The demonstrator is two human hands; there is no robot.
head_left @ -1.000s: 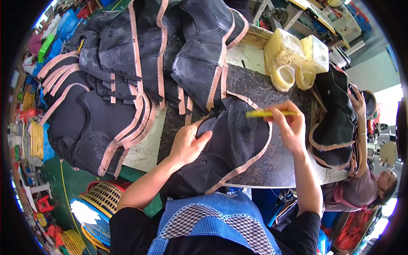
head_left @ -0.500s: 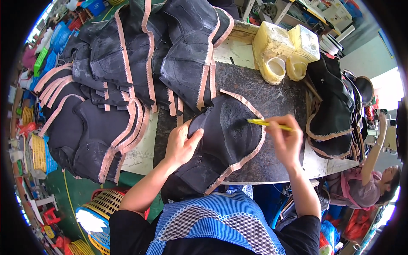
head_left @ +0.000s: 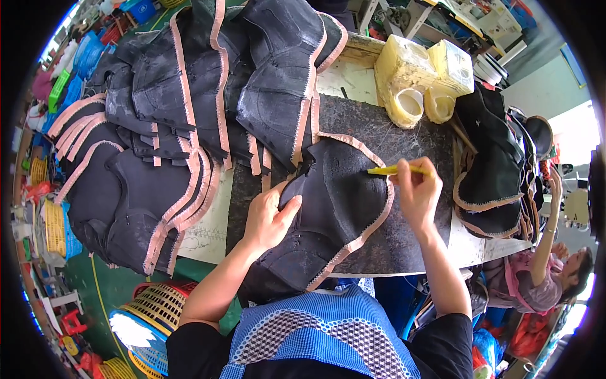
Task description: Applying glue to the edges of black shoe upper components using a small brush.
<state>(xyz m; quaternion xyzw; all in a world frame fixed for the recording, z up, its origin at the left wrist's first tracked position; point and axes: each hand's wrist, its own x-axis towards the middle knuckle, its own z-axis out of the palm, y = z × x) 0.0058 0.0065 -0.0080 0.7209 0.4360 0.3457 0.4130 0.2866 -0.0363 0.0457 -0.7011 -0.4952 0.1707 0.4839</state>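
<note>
A black boot upper (head_left: 334, 202) with a pinkish, jagged-edged border lies inside out on the dark work board (head_left: 420, 142). My left hand (head_left: 271, 218) grips its left edge, thumb on top and fingers partly hidden beneath. In my right hand (head_left: 418, 192), pinched between thumb and fingers, is a slim yellow stick-like tool (head_left: 384, 170). Its tip points left and meets, or nearly meets, the rounded part of the upper near the right border. Whether that tip is a brush or a blade is too small to tell.
Similar black uppers (head_left: 271, 82) are heaped at the far left, with another pile (head_left: 142, 202) overhanging the left edge. Two yellowish, glue-crusted containers (head_left: 407, 76) stand at the back. More black uppers (head_left: 489, 183) line the right side. Baskets (head_left: 154, 306) sit below left; a person (head_left: 536, 278) is at right.
My right hand has shifted slightly left and up, and the yellow tool has tilted. The left hand keeps its hold on the upper. At right, the other person's raised arm has lowered a little.
</note>
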